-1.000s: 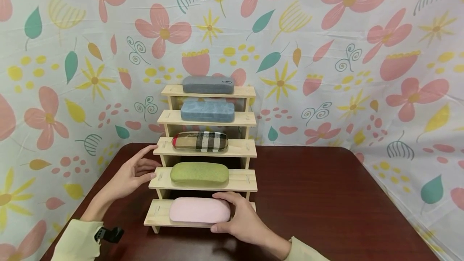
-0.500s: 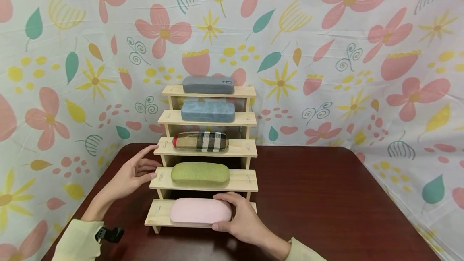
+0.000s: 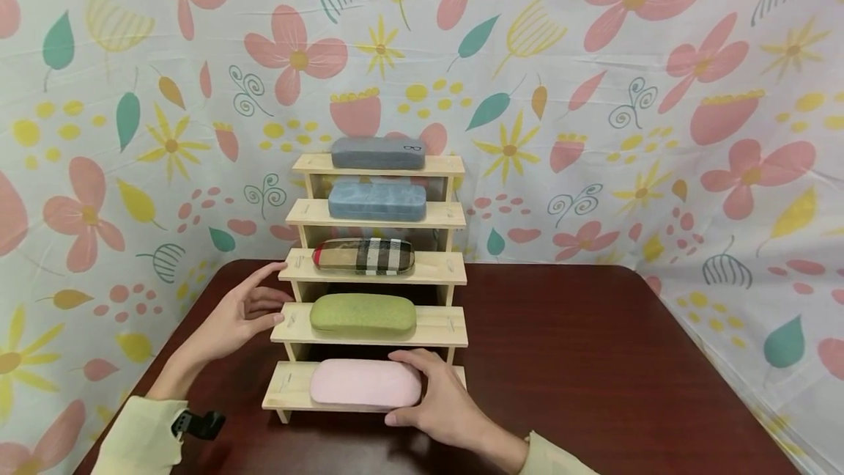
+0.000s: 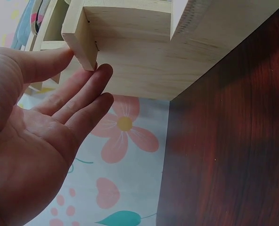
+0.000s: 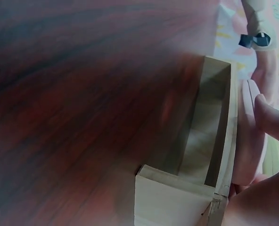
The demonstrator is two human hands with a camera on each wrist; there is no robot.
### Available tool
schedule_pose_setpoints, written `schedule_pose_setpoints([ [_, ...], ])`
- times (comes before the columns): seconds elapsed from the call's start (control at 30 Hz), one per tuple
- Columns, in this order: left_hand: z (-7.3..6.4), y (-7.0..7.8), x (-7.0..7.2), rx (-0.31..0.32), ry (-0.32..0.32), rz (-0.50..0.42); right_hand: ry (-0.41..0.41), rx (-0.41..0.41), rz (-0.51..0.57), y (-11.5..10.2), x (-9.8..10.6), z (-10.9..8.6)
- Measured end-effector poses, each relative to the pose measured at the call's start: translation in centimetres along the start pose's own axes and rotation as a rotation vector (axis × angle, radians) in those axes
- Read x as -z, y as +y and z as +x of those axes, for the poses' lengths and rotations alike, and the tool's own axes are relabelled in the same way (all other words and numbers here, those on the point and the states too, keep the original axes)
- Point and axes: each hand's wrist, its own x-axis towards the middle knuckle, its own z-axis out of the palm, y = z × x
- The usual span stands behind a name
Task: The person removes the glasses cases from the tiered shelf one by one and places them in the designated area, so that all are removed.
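Note:
A pink glasses case (image 3: 363, 383) lies on the lowest step of a wooden tiered rack (image 3: 283, 387). My right hand (image 3: 443, 400) grips the case's right end, thumb at the front and fingers at the back. Just above it a green glasses case (image 3: 363, 315) rests on the second step. My left hand (image 3: 231, 317) is at the rack's left side, its fingers fairly straight and its fingertips at the ends of the second and middle steps. From the left wrist, the thumb (image 4: 50, 63) meets a board's end. The right wrist view shows the pink case (image 5: 248, 146) along the step's edge.
Higher steps hold a plaid glasses case (image 3: 364, 256), a blue case (image 3: 377, 201) and a grey case (image 3: 379, 153), one each. The rack stands on a dark red wooden table (image 3: 580, 358). Behind it hangs a floral cloth (image 3: 567, 116).
The pink glasses case and my right hand have shifted very slightly to the right along the lowest step. My left hand has kept its place at the rack.

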Motion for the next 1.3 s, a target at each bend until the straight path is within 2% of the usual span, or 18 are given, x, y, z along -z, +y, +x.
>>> schedule_pose_setpoints([
  [0.2, 0.1, -0.1, 0.0, 0.006, -0.006, -0.019, 0.013, 0.032, -0.011, 0.1, 0.0, 0.1],
  [0.5, 0.0, -0.1, -0.1, 0.001, -0.002, -0.014, -0.007, 0.056, 0.055, 0.2, 0.3, -0.4],
  [0.73, -0.1, -0.2, -0.2, 0.008, 0.001, -0.038, 0.011, 0.081, 0.024, 0.1, 1.2, -1.1],
  [1.07, -0.1, -0.1, -0.2, 0.016, 0.012, -0.026, 0.009, 0.118, 0.017, -0.6, 4.9, -1.1],
  [1.3, 0.0, -0.1, -0.2, 0.033, 0.018, -0.058, 0.032, 0.154, 0.008, -1.3, 8.0, -0.7],
])
